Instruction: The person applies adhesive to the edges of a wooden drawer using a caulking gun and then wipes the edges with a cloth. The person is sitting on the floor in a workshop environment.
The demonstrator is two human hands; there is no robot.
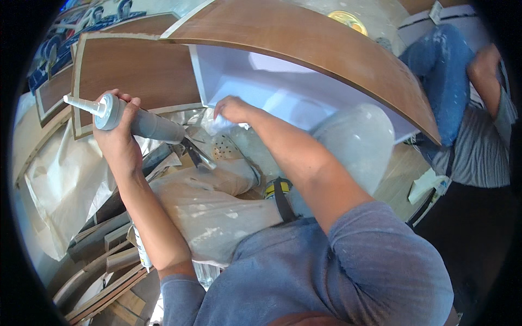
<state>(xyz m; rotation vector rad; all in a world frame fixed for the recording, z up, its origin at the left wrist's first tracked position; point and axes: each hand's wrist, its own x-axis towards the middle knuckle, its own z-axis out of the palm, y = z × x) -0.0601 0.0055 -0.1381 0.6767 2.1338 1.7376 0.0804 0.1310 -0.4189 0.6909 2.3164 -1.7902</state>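
Observation:
My left hand [118,122] is wrapped round the front of a caulking gun [155,126] loaded with a sealant tube. Its white nozzle [84,104] points to the left, and the gun's rear end hangs over my legs. My right hand [232,110] is at the lower left corner of a cabinet [283,89] with a white inside and brown wood faces. Those fingers are curled downward, with something whitish [216,124] just beneath them. Whether they pinch it or only lie near it is hard to make out.
A brown wooden panel [136,76] with pale edges stands left of the cabinet. Plastic sheeting [70,185] and stacked wood scraps [103,261] lie at the left. Another person in jeans [443,70] sits at the right. A round yellow tin [348,22] stands beyond the cabinet.

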